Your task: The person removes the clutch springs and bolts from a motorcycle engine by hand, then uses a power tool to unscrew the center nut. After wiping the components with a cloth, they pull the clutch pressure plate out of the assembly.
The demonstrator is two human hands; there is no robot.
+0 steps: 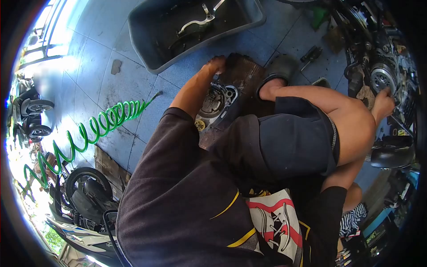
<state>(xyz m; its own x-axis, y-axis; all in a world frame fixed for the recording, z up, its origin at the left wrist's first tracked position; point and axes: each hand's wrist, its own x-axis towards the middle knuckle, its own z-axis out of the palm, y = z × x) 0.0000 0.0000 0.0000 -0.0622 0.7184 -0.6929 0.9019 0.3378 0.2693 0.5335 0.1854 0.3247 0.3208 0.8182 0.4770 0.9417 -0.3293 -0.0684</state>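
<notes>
My left hand [216, 65] is closed at the edge of a brown, stained board [247, 73] on the floor; whatever its fingers hold is hidden. Just below it lies a metal engine cover [229, 99] with a round opening, and a small brass-coloured gear [200, 125] shows near my forearm. On the right, my right hand [383, 106] reaches to the motorcycle's open engine [402, 82]. Its fingertips, curled together, are at the lower edge of a round silver clutch-like part [383, 80]. I cannot make out anything between them.
A grey plastic tub [153, 62] holding a metal lever part [195, 22] stands ahead. A coiled green air hose [111, 116] stretches across the left floor. A dark tool [311, 54] lies near my shoe [284, 66]. Motorcycles [89, 196] stand at the left.
</notes>
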